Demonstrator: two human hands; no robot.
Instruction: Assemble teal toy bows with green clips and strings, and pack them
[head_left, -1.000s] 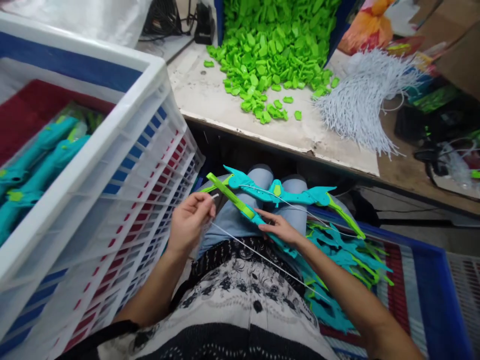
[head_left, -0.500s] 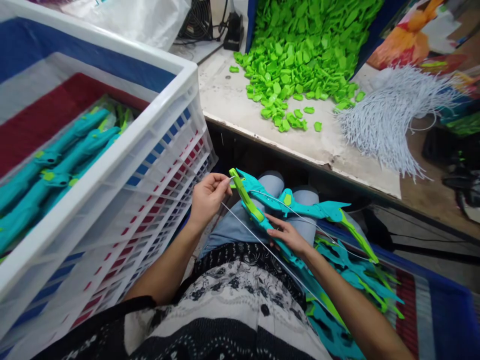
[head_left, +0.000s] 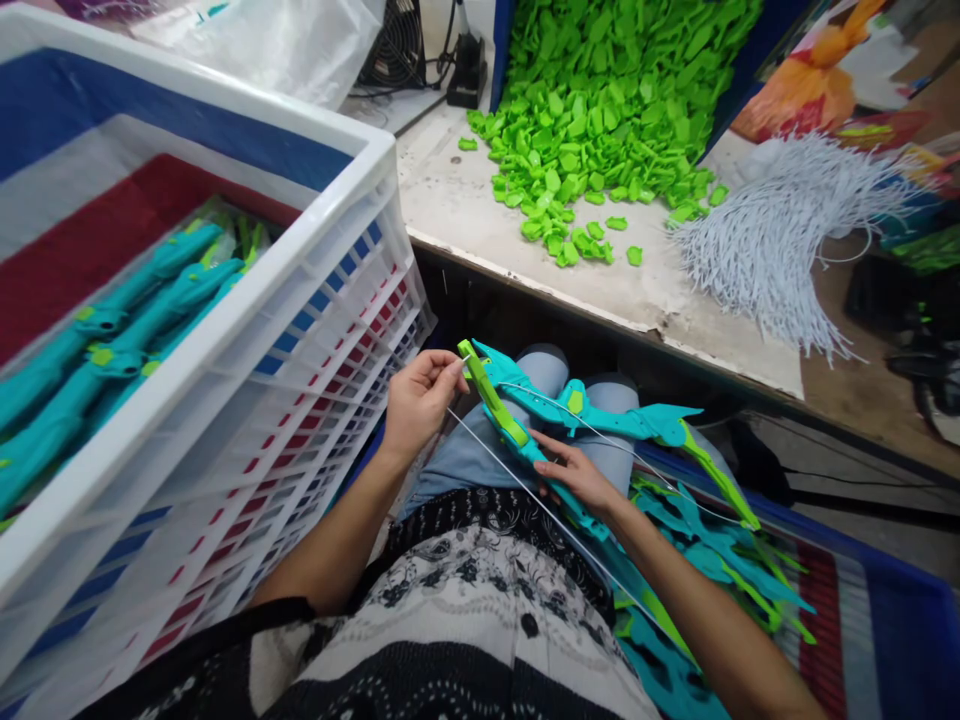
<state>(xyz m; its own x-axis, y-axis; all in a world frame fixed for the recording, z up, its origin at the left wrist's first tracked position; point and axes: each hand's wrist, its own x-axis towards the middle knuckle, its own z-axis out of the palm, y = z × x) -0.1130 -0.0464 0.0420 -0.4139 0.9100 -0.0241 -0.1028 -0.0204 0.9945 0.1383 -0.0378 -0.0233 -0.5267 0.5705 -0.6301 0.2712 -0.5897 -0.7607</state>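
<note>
**Left hand brought to the tip of the held bow**

Over the past second, the left hand has carried the end of the white string to the bow's far green tip, where thumb and fingers pinch it. The right hand grips the bow's turquoise section. Just beyond, a second bow lies across the legs. Farther off, green parts lie heaped on the surface; a white crate stands at left.

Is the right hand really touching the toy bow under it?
Touching. The head view shows the right hand gripping the toy bow on its blue part, just past the green end, with no gap between.
</note>
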